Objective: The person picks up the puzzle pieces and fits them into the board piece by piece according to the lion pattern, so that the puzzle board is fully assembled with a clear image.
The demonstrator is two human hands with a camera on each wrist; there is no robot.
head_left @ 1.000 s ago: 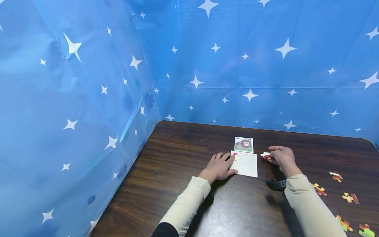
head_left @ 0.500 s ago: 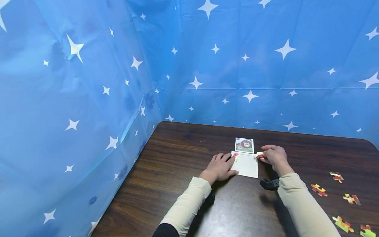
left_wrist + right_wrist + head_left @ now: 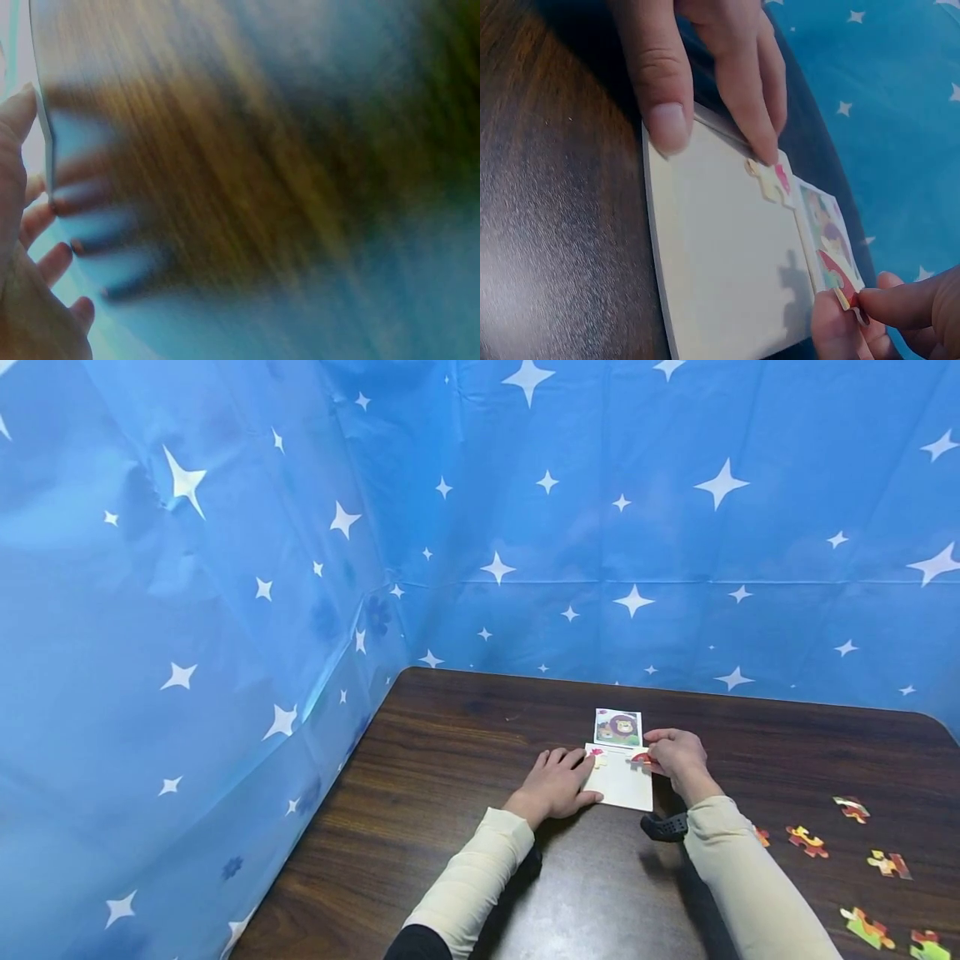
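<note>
Over the upper right corner of a white puzzle board, my right hand pinches a red and cream puzzle piece between thumb and finger. The piece is tilted, and its shadow falls on the board in the right wrist view. My left hand rests on the board's left edge with fingers spread. One of its fingertips touches a cream piece with a pink patch, which lies in the upper left corner. Directly behind the board lies a small lion picture card.
Several loose puzzle pieces lie on the dark wooden table at the right, among them a red and yellow piece and a green and orange piece. A blue star-patterned curtain stands along the table's back and left.
My right hand has moved left with the puzzle piece, from beside the board to over its upper right corner. The left hand has stayed in place.
</note>
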